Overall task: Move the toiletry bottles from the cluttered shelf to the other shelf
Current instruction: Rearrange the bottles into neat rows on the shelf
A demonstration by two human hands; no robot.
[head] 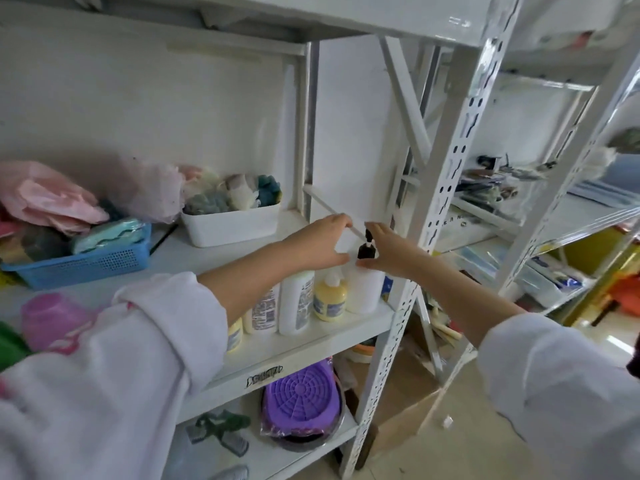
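Several toiletry bottles stand in a row at the front right of the white shelf (263,351). At the right end is a tall white bottle (363,292) with a black pump (365,249). Beside it are a small yellow pump bottle (329,299), a white labelled bottle (296,303), another labelled bottle (265,311) and a partly hidden pale yellow one (234,336). My right hand (391,249) touches the black pump from the right. My left hand (320,245) hovers just left of the pump with its fingers apart and nothing in it.
On the same shelf stand a white bin of sponges (230,223), a blue basket (79,261) with pink bags, and a pink cup (52,318). A purple basin (301,407) lies on the shelf below. A second white rack (571,216) with packets stands to the right.
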